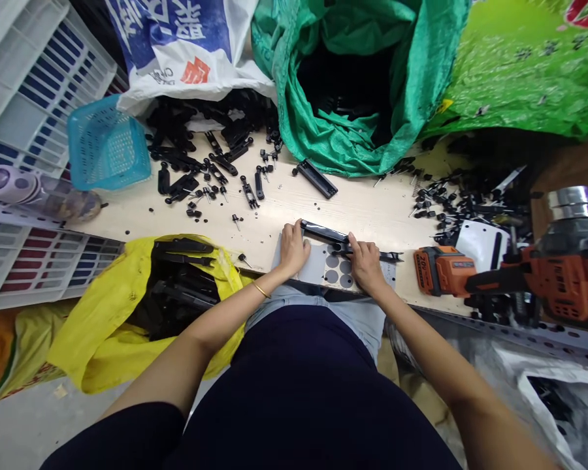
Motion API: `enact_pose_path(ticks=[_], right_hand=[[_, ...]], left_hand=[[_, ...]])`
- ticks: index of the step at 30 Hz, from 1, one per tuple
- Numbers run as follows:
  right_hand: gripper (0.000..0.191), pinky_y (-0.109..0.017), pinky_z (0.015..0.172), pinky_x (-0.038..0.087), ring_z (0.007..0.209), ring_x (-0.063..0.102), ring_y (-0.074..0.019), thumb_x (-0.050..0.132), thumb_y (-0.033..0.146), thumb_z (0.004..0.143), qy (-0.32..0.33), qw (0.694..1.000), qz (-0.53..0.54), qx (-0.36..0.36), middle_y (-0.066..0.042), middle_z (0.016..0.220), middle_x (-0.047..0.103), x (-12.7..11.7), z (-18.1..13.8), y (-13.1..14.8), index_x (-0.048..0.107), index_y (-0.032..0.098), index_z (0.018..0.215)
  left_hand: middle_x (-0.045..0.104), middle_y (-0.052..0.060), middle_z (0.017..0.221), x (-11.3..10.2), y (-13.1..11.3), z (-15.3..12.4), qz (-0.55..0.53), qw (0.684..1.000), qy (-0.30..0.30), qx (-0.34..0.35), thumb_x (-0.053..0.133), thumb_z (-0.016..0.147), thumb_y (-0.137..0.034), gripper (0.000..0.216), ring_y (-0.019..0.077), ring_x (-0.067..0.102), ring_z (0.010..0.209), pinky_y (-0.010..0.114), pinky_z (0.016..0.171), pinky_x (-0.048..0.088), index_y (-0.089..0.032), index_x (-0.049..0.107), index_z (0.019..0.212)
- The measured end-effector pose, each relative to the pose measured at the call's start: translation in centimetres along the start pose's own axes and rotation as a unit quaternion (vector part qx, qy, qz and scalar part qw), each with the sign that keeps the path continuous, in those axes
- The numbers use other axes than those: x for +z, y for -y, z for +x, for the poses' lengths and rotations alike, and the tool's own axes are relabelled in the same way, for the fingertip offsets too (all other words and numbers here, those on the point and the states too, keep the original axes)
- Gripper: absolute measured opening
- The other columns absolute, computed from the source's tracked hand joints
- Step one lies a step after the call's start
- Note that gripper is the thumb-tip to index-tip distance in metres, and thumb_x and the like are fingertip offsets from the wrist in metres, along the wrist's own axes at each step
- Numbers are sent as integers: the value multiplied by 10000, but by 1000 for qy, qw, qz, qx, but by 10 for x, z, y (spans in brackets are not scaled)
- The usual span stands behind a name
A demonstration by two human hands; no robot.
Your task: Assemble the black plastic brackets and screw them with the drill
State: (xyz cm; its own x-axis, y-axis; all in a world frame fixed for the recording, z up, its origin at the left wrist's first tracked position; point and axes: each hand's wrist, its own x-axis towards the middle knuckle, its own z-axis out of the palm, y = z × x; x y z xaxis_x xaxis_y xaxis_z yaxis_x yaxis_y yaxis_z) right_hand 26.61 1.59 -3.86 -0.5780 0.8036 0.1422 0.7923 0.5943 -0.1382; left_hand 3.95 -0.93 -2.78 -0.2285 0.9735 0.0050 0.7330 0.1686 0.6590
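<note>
A long, glossy black plastic bar [326, 232] lies slantwise across a grey plate with round spots [313, 262] at the table's front edge. My left hand [294, 249] closes its fingers on the bar's left end. At the other end, my right hand [366, 262] grips the bar between thumb and fingers. Under and beside that hand runs a second black part with a forked tip [392, 256]; whether the hand also holds it is hidden. Farther back on the table sits a hollow black plastic housing [317, 179], apart from both hands.
Black arms and knobs [220, 160] spill from a white-blue sack [191, 46]. Behind stand a green sack [294, 98] and a blue basket [108, 147]. A yellow bag [102, 307] of black parts hangs front left. An orange power tool [543, 281] lies right, near small pins [436, 202].
</note>
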Motion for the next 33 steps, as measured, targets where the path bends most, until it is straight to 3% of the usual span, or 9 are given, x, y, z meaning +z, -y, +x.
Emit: enact_pose_path(ticks=[4, 10, 12, 15, 19, 22, 26, 30, 33], right_hand=[[594, -436, 767, 376, 891, 423, -276, 351, 166, 890, 0, 1000, 2, 17, -150, 1004, 540, 1, 1, 8, 239, 149, 1473], [536, -419, 797, 372, 895, 430, -259, 354, 169, 894, 40, 998, 38, -27, -124, 991, 554, -5, 3, -12, 306, 169, 1428], [530, -413, 800, 379, 905, 439, -259, 363, 184, 893, 46, 997, 51, -31, -128, 996, 549, -13, 4, -12, 310, 152, 1419], [573, -437, 852, 375, 1011, 441, -286, 424, 295, 888, 19, 998, 49, -25, -164, 1106, 509, -27, 16, 7, 295, 132, 1422], [617, -459, 942, 332, 1164, 394, -311, 418, 359, 899, 2, 998, 29, -52, -175, 1298, 428, -30, 57, 49, 232, 169, 1456], [573, -429, 860, 377, 1062, 452, -298, 345, 244, 917, 51, 995, -1, -81, -161, 1196, 509, -18, 85, 66, 216, 187, 1472], [615, -403, 728, 396, 899, 467, -291, 289, 128, 893, 84, 993, -33, -77, -159, 1001, 552, -5, 93, 68, 179, 188, 1496], [602, -403, 699, 388, 863, 451, -285, 257, 147, 912, 73, 993, -49, -81, -163, 1004, 540, -5, 89, 66, 154, 213, 1502], [595, -392, 695, 378, 861, 451, -273, 258, 169, 925, 69, 992, -67, -86, -153, 1041, 534, -7, 90, 66, 145, 252, 1503]], left_hand=[[456, 130, 1057, 17, -9, -7, -12, 998, -53, -40, 430, 736, -42, 666, 286, 452, 1044, 478, 960, 372, -179, 320, 1378], [468, 120, 1065, -2, 9, 5, 6, 999, 38, 23, 456, 746, -82, 621, 283, 444, 1066, 442, 945, 381, -175, 387, 1356], [472, 110, 1063, -6, 12, 8, 6, 999, 41, 25, 458, 755, -89, 604, 273, 448, 1071, 425, 936, 387, -184, 412, 1349], [479, 112, 1050, -3, 9, 9, 2, 1000, 23, -6, 446, 764, -84, 605, 267, 454, 1072, 417, 931, 390, -167, 409, 1363], [492, 112, 1063, 0, 8, 9, -9, 1000, 7, -15, 451, 772, -95, 607, 266, 459, 1079, 422, 924, 396, -177, 405, 1372], [493, 117, 1099, -3, 12, 11, -9, 1000, 16, -11, 480, 770, -113, 582, 266, 459, 1091, 419, 926, 399, -177, 440, 1346], [504, 109, 1087, 1, 8, 12, -5, 999, 6, -43, 476, 793, -123, 530, 275, 465, 1077, 439, 920, 398, -215, 473, 1316], [508, 114, 1087, 13, -9, 9, -29, 991, -56, -119, 435, 809, -87, 530, 272, 466, 1093, 443, 937, 387, -227, 450, 1319], [506, 119, 1102, 16, -15, 9, -27, 991, -49, -125, 432, 820, -93, 512, 267, 469, 1102, 429, 930, 393, -216, 445, 1316]])
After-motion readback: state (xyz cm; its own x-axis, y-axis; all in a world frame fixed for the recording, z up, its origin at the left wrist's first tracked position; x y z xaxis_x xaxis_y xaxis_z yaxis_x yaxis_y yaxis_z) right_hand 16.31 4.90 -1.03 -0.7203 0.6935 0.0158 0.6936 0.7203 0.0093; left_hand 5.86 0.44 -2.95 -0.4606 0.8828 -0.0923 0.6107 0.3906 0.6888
